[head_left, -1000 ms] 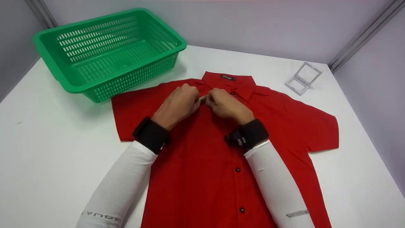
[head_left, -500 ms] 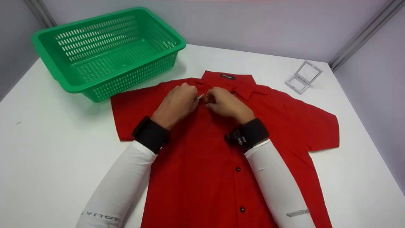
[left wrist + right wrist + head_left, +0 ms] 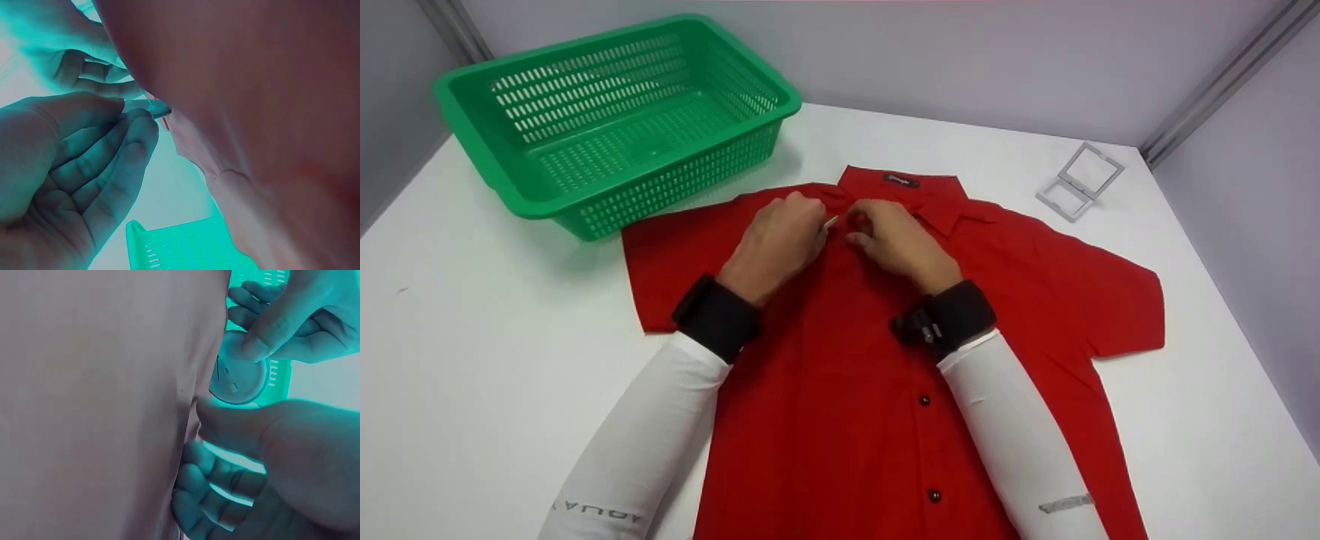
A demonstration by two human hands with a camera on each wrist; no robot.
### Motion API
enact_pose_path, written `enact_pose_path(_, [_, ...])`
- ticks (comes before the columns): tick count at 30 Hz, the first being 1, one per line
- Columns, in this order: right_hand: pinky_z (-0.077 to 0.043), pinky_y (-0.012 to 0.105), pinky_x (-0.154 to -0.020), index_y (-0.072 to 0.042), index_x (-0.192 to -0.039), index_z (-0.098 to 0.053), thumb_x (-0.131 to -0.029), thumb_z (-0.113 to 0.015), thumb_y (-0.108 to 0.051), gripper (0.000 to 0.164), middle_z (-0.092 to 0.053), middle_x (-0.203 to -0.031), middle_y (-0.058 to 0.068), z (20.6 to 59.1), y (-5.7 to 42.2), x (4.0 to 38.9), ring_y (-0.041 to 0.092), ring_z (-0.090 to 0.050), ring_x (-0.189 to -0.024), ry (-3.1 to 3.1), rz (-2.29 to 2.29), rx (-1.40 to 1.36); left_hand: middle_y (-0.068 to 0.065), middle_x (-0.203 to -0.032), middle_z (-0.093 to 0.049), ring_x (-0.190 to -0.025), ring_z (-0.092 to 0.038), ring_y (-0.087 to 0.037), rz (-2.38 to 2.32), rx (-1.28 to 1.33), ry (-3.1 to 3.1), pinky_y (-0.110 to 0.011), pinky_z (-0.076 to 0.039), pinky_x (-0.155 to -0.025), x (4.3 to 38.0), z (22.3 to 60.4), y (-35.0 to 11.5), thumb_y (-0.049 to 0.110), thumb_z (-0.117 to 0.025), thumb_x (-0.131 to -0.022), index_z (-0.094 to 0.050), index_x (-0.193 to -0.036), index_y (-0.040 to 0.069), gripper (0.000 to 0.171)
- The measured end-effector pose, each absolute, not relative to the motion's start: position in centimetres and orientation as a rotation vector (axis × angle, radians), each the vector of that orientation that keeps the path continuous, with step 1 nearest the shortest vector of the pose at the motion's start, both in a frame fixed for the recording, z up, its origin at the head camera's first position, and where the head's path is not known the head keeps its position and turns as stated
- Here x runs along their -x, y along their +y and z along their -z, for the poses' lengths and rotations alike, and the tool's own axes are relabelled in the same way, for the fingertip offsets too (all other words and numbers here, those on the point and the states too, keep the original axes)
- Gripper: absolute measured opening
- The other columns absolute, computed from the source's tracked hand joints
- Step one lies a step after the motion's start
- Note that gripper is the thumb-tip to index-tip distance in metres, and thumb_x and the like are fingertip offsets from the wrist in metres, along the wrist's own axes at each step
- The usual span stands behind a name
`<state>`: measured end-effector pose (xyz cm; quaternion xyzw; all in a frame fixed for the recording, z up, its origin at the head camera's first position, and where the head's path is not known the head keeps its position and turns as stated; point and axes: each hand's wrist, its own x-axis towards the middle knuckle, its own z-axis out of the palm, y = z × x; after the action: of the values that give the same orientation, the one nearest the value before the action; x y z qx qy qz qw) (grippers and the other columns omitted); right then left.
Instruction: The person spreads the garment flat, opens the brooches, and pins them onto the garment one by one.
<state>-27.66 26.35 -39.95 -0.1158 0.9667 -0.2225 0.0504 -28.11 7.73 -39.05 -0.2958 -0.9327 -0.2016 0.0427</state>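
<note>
My left hand (image 3: 780, 240) pinches a round badge between thumb and fingers, over the chest of a red short-sleeved shirt (image 3: 847, 352). Only the badge's thin edge (image 3: 830, 223) shows in the head view; in the right wrist view its pale round back (image 3: 247, 379) faces the camera, with a pin and clasp across it. My right hand (image 3: 904, 244) is just right of the badge, below the collar. Its thumb and bent fingers stand apart, with the tips at a small fold of the shirt (image 3: 194, 430). The badge's front is hidden.
A green slatted basket (image 3: 675, 160) stands at the back left, near the shirt's left-side sleeve. A small grey hinged square frame (image 3: 1069, 187) stands unfolded at the back right of the white table (image 3: 495, 390). Walls close off the back and sides.
The right fingers have come off the badge and opened slightly, moving a little toward the collar. The left hand keeps the badge and has drawn it slightly left and up.
</note>
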Motion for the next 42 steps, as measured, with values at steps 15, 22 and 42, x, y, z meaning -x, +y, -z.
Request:
enact_pose_path(15, [-0.054,0.037,-0.088,-0.014,-0.103,-0.071,-0.095,-0.063,-0.017,0.012,-0.066,-0.098,0.005,40.6,26.8,28.1,0.021,-0.06,-0.09,3.044,0.638,0.324,-0.012,-0.062,-0.058,-0.059,-0.058,-0.022,0.598,0.876,-2.823,-0.033,-0.058,-0.064,27.9,39.2,8.1,0.017,-0.06,-0.096,-0.067,-0.082,0.001,0.022])
enact_pose_path(22, [-0.052,0.035,-0.086,-0.013,-0.108,-0.068,-0.096,-0.061,-0.019,0.015,-0.06,-0.097,0.006,40.7,26.8,28.0,0.021,-0.056,-0.091,3.038,0.691,0.335,-0.013,-0.062,-0.059,-0.06,-0.061,-0.023,0.608,0.866,-2.829,-0.033,-0.06,-0.067,27.9,39.1,8.0,0.018,-0.062,-0.096,-0.067,-0.085,0.001,0.021])
enact_pose_path(42, [-0.056,0.036,-0.088,-0.017,-0.112,-0.074,-0.093,-0.067,-0.02,0.02,-0.071,-0.099,0.003,40.0,25.2,27.6,0.019,-0.062,-0.091,3.015,0.617,0.405,-0.012,-0.062,-0.056,-0.059,-0.056,-0.021,0.579,0.827,-2.84,-0.033,-0.057,-0.065,28.0,38.5,7.2,0.013,-0.055,-0.098,-0.065,-0.082,0.001,0.022])
